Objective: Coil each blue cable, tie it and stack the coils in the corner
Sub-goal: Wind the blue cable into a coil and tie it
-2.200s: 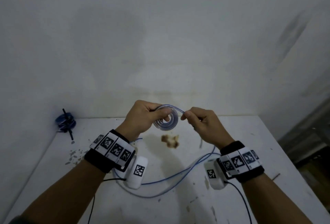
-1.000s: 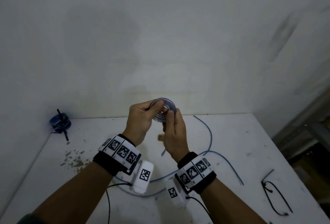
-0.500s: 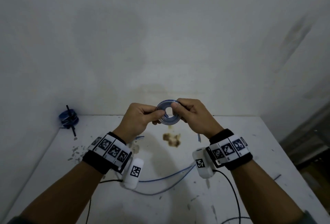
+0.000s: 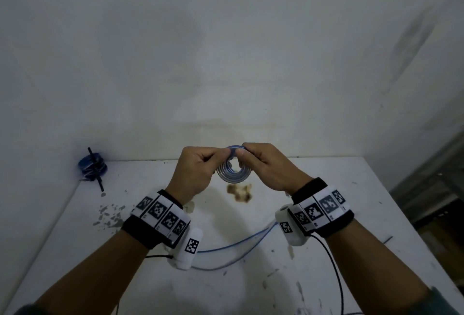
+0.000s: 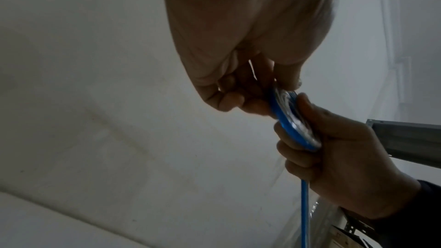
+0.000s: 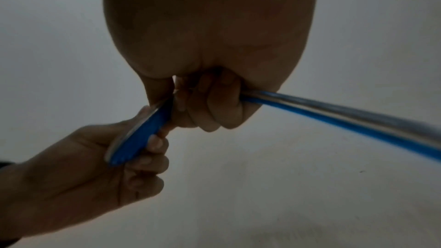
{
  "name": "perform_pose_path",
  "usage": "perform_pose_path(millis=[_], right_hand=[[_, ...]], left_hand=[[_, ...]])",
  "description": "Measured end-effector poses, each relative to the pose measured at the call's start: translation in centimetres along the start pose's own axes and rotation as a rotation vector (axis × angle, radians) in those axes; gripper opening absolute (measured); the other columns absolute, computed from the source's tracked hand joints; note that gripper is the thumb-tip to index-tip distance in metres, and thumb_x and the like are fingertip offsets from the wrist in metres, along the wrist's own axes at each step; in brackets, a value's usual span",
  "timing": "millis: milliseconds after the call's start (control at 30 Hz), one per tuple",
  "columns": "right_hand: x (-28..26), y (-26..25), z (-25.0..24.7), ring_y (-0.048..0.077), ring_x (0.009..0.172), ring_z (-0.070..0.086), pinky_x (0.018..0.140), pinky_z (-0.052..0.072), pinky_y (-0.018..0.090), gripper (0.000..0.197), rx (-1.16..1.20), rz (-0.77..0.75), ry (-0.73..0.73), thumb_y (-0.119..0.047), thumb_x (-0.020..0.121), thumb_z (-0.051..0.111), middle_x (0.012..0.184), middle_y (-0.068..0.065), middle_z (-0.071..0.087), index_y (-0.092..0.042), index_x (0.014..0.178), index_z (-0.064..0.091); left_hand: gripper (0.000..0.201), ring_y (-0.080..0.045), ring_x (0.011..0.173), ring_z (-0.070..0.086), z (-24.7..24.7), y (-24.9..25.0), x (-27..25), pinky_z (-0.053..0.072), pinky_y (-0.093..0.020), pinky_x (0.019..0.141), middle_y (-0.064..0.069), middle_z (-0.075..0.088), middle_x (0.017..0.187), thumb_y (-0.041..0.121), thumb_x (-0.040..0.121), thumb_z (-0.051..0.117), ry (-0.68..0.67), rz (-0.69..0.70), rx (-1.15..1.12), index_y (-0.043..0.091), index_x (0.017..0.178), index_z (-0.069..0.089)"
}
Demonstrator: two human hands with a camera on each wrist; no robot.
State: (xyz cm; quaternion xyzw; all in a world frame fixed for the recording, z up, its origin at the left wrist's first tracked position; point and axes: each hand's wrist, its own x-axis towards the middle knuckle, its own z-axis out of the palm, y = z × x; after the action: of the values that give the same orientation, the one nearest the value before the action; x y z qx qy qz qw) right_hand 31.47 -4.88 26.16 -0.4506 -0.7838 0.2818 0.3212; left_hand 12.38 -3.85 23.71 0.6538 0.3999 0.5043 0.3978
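Blue cable (image 4: 233,171) wound into a small flat coil, held up above the middle of the white surface (image 4: 326,189), in front of the far wall. Left hand (image 4: 199,170) pinching the left edge of the coil between thumb and curled fingers; seen also in the right wrist view (image 6: 78,174) with fingers folded behind the coil (image 6: 138,139). Right hand (image 4: 267,168) pinching the top right edge, thumb and forefinger at the upper rim; in the left wrist view (image 5: 346,173) fingers wrapped around the coil (image 5: 292,125) from the right. Both hands closed on the coil, touching it on opposite sides, knuckles near each other. Loose tail of the cable (image 4: 233,245) running down from the right hand and lying in a long curve on the near part of the surface, between the two wrists; in the right wrist view coming out from under the curled fingers (image 6: 334,116). Finished blue coils (image 4: 92,166) stacked in the far left corner of the surface, with a black tie (image 4: 96,176) sticking out, well apart from the hands. Brown stain (image 4: 239,193) on the surface just below the held coil. Flakes of dirt (image 4: 108,216) at the left, near the left wrist. Black wristbands with printed square markers (image 4: 160,216) on both wrists.
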Motion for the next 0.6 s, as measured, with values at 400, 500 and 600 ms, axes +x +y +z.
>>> perform_pose_path(millis=[400,500,600], right_hand=[[0.5,0.1,5.5,0.020,0.054,0.047,0.055,0.040,0.043,0.035,0.089,0.050,0.526,-0.030,0.101,0.044,0.059,0.002,0.051,-0.017,0.069,0.050],[0.6,0.7,5.2,0.018,0.052,0.046,0.052,0.040,0.040,0.034,0.038,0.016,0.488,-0.031,0.100,0.044,0.057,0.001,0.052,-0.017,0.071,0.053],[0.7,0.8,4.7,0.013,0.050,0.044,0.050,0.036,0.030,0.038,0.042,-0.019,0.464,-0.032,0.099,0.044,0.055,-0.004,0.051,-0.009,0.073,0.058]], left_hand=[[0.014,-0.001,0.057,0.061,0.9,0.1,-0.5,0.046,-0.013,0.059,0.013,0.070,0.065,0.012,0.092,0.066,0.078,0.073,0.059,0.005,0.091,0.078],[0.021,-0.002,0.052,0.053,0.3,0.0,-0.3,0.043,-0.017,0.056,0.013,0.064,0.057,0.016,0.096,0.062,-0.015,-0.062,0.056,0.005,0.085,0.076],[0.020,-0.008,0.052,0.051,-0.1,0.1,-0.1,0.045,-0.023,0.055,0.008,0.064,0.058,0.020,0.095,0.063,-0.076,-0.135,0.043,0.010,0.081,0.075]])
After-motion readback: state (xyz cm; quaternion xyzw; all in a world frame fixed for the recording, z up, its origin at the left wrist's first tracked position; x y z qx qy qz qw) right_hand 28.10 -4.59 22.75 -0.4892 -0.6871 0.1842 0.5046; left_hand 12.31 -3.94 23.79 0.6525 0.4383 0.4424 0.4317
